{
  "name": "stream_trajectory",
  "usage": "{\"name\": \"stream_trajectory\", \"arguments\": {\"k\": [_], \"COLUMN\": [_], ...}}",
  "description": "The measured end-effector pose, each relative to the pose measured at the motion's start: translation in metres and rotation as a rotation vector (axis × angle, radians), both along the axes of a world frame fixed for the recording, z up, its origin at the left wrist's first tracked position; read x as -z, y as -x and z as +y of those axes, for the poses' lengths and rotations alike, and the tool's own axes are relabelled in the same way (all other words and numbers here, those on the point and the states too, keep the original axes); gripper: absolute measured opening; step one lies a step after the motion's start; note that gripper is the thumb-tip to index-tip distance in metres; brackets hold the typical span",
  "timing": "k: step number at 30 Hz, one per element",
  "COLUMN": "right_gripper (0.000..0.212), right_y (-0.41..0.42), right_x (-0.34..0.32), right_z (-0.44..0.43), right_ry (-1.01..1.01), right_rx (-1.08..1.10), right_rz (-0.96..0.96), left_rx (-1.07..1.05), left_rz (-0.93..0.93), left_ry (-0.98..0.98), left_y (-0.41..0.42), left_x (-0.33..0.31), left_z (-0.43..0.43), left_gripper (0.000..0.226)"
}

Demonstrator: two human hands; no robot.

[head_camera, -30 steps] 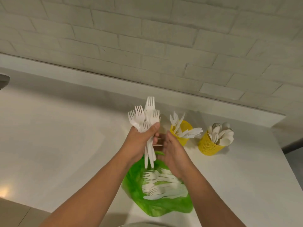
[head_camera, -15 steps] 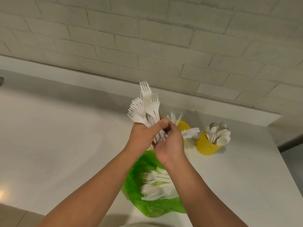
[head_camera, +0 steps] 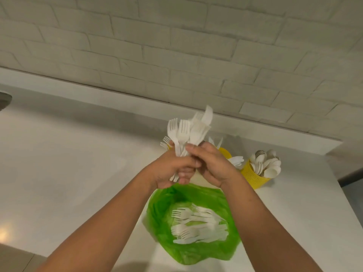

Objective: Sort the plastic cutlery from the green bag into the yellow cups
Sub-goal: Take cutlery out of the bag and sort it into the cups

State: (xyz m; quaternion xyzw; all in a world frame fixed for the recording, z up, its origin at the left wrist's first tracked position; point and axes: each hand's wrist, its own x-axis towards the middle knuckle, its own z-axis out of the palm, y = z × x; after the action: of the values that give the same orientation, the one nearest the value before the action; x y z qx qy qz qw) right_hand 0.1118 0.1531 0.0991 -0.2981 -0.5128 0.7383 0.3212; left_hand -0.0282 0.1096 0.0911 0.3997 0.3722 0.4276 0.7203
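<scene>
Left hand (head_camera: 172, 169) and right hand (head_camera: 214, 165) together clench a fork bundle (head_camera: 184, 132) above the green bag (head_camera: 157, 213) beneath them. Gathering seems done; next, lower it into one of the yellow cups (head_camera: 252, 176) beyond.

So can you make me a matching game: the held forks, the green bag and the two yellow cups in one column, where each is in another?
Things:
1. bunch of white plastic forks
2. crumpled green plastic bag
3. yellow perforated plastic cup of white spoons
4. yellow plastic cup of white knives

Places:
A. far right of the white counter
B. partly hidden behind the right hand
C. upright, gripped by left hand and right hand
D. lying open, nearest the camera

Pairs: 1-C, 2-D, 3-A, 4-B
</scene>
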Motion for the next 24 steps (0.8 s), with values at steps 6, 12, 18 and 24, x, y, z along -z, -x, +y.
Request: {"name": "stream_trajectory", "arguments": {"k": [6,12,18,24], "right_gripper": [0.031,0.015,0.018,0.007], "right_y": [0.019,0.019,0.002,0.011], "right_x": [-0.007,0.000,-0.005,-0.010], "right_z": [0.003,0.015,0.038,0.052], "right_ry": [0.019,-0.133,-0.174,-0.207], "right_rx": [0.165,0.448,0.124,0.441], "right_rz": [0.010,-0.199,-0.183,-0.152], "left_rx": [0.180,-0.088,-0.099,-0.222], "left_rz": [0.038,0.349,0.470,0.577], "left_ry": [0.028,-0.055,-0.061,-0.183], "left_y": [0.006,0.009,0.025,0.034], "left_x": [0.002,0.016,0.009,0.016], "left_z": [0.005,0.012,0.022,0.029], "left_gripper": [0.017,0.020,0.023,0.026]}}
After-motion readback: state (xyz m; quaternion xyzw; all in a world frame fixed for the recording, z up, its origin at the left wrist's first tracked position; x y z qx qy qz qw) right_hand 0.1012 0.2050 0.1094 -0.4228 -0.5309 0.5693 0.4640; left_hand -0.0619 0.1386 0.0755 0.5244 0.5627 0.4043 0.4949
